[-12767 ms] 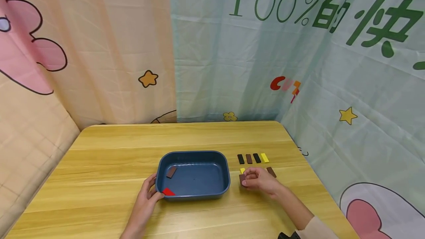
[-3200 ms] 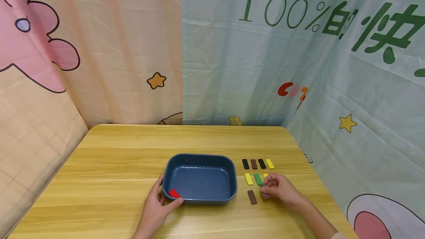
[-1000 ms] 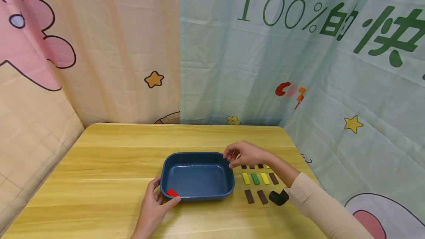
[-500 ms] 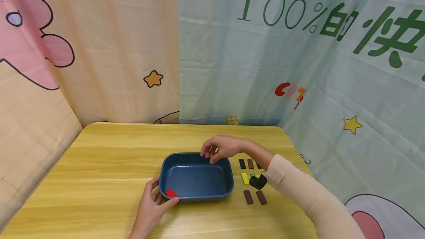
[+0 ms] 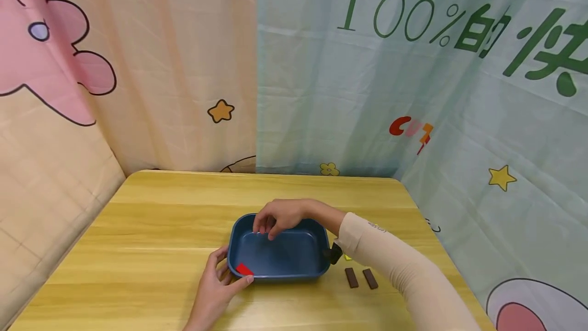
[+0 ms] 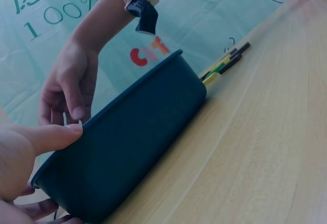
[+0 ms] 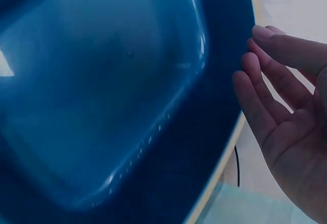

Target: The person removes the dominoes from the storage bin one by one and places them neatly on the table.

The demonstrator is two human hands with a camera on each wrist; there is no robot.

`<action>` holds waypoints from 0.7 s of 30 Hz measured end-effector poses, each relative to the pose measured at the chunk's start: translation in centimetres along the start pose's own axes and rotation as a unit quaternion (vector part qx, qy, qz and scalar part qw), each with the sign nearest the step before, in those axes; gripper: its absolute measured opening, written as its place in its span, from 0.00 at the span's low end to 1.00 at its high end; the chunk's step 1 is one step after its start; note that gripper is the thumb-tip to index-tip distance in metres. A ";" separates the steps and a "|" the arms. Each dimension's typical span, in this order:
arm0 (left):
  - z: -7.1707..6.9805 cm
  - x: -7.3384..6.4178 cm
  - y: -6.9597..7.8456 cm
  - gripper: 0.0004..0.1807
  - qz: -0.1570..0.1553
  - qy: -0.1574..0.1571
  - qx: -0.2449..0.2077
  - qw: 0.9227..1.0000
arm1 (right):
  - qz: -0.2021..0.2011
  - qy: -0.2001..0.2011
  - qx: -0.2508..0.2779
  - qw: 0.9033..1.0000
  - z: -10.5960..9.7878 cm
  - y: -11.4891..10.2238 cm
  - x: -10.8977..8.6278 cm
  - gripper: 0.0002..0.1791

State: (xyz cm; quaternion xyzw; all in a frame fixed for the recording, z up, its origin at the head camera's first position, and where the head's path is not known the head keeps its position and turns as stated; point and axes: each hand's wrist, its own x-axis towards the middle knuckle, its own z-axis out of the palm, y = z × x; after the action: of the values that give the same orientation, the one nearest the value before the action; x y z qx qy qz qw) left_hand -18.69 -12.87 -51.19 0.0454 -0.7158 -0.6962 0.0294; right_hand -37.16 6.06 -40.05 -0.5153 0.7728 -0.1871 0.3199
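A dark blue rectangular plastic tub [image 5: 294, 275] stands on the table. My left hand [image 5: 216, 282] grips its near left corner, thumb on the rim and fingers against the outside; the left wrist view shows this hand [image 6: 30, 152] too. Inside the tub, near that corner, lies a flat red rectangular block [image 5: 244, 269]. Over the tub's far left part hovers my right hand [image 5: 281, 216], fingers loosely bent. In the right wrist view nothing is between the right fingers [image 7: 250, 96]. Two brown blocks [image 5: 351, 278] lie right of the tub.
Beyond the brown blocks, a yellow block [image 5: 347, 257] peeks out under my right sleeve [image 5: 390, 254], which hides the other rows. Several coloured blocks [image 6: 220, 66] show past the tub in the left wrist view. Printed curtains [image 5: 303, 91] hang behind the wooden table [image 5: 161, 249].
A brown block seen in the tub earliest is gone from it. My right hand has let go of a brown block in the rows and moved left over the tub. My left hand stays on the corner.
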 end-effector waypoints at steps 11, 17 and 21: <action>-0.3 0.5 0.0 0.51 0.013 -0.003 -0.003 1.000 | -0.039 -0.072 -0.032 0.996 1.9 -0.1 5.2 0.18; -0.3 0.4 -0.2 0.52 0.022 -0.008 -0.004 1.000 | -0.022 -0.093 -0.065 0.993 3.8 0.0 6.9 0.19; -0.2 0.1 -0.3 0.51 0.016 -0.010 0.004 1.000 | -0.017 -0.115 -0.078 0.990 5.1 -0.3 7.5 0.18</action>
State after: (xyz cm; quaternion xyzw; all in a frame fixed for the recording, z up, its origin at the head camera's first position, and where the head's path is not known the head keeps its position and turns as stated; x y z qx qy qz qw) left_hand -18.73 -13.12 -51.50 0.0275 -0.7197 -0.6930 0.0331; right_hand -35.40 -0.72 -45.80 -0.5696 0.7346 -0.0711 0.3618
